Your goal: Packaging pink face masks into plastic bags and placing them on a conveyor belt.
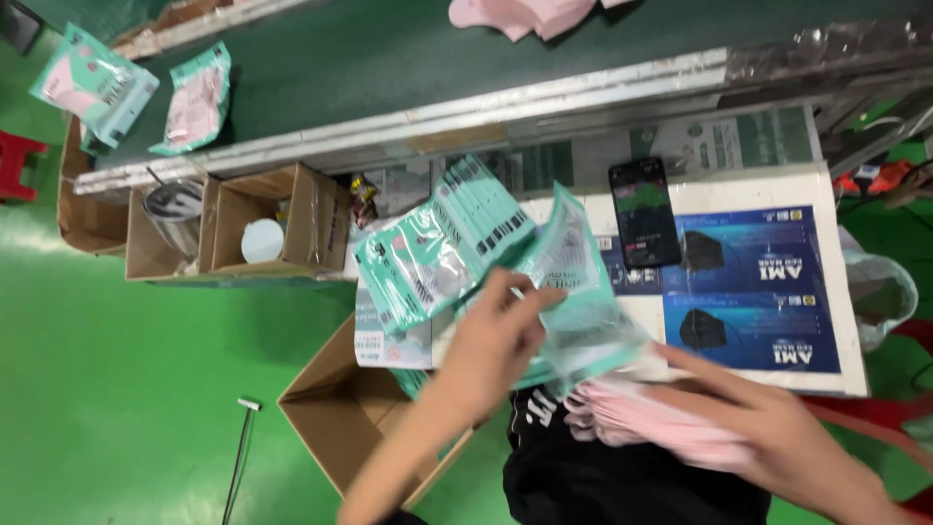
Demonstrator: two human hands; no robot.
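Note:
My left hand (491, 340) grips a clear pouch with teal edges (573, 292), held over the table edge. My right hand (768, 428) rests on a stack of pink masks (632, 413) lying in my lap, fingers reaching toward the pouch. A fanned pile of filled teal pouches (437, 243) lies on the table just left of the held pouch. The blur hides whether a mask is inside the held pouch.
A black phone (643, 212) lies on blue printed sheets (768, 282). Open cardboard boxes (350, 418) (277, 224) stand at left, one with a metal cup (175, 209). A dark green conveyor belt (389, 58) carries two teal pouches (194, 97) and pink masks (520, 15). Green floor at left.

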